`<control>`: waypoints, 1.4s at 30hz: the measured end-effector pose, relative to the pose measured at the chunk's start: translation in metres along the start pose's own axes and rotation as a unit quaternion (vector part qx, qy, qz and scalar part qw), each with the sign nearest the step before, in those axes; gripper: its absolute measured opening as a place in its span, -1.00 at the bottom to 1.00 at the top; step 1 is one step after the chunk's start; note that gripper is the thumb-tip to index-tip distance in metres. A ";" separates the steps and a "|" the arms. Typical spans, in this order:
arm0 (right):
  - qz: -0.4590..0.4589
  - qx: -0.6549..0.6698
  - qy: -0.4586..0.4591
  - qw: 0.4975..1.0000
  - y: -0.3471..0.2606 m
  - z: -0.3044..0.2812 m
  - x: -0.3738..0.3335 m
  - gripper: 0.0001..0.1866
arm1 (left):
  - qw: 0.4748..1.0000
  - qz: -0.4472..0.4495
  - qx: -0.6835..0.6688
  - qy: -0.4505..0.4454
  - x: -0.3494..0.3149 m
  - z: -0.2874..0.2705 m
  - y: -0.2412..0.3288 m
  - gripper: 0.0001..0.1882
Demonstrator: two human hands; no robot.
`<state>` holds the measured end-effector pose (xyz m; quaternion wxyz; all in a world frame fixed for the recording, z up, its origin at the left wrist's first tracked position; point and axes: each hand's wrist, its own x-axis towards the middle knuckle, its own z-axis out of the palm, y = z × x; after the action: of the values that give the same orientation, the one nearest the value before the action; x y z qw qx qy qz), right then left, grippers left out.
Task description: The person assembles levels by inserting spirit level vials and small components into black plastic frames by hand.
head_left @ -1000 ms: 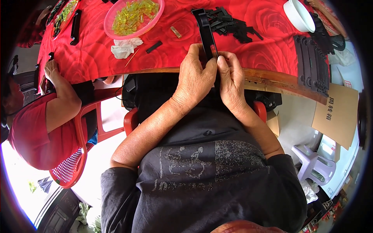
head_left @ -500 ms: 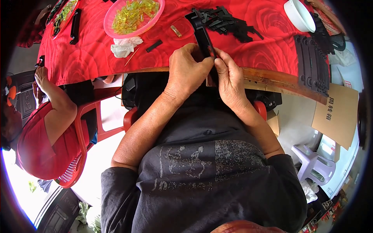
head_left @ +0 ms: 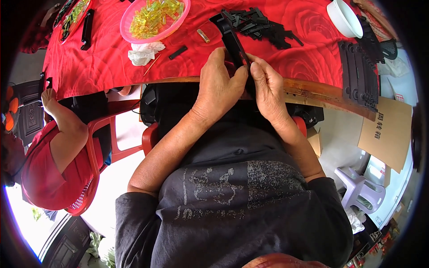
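Red rose-patterned cloth (head_left: 103, 58) covers the table (head_left: 308, 88); at its near edge, the left hand (head_left: 217, 85) grips a long black part (head_left: 233, 44) while the right hand (head_left: 269, 89) pinches its lower end. Steady left support and even right-thumb pressure should help prevent twisting.

head cam | left of side-by-side fisheye pair, head-worn | faces down, upright, unmirrored | nearest: wearer's black T-shirt (head_left: 237, 201), lower middle | farther: left hand (head_left: 220, 85), right hand (head_left: 270, 89) at front edge of table (head_left: 313, 91), edge bowing above mid-frame, right front corner in view | top rim crops tabletop
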<state>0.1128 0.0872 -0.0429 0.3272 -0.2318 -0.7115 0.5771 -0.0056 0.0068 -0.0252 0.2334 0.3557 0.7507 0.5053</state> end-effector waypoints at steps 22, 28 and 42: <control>0.234 0.233 -0.236 0.914 -0.009 -0.032 0.009 -0.44 | 0.858 0.310 0.317 -0.259 0.042 -0.060 0.026 -0.80; 0.258 0.244 -0.178 0.918 -0.015 -0.046 0.015 -0.47 | 0.903 0.223 0.269 -0.250 0.032 -0.064 0.015 -0.81; 0.236 0.339 -0.067 0.908 0.010 -0.045 0.011 -0.61 | 0.965 0.081 0.094 -0.229 0.011 -0.046 0.015 -0.81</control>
<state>0.1378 0.1280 -0.0452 0.1918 -0.2294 -0.4180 0.8579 -0.0404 -0.0087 0.0066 0.3232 0.5419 0.6898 0.3551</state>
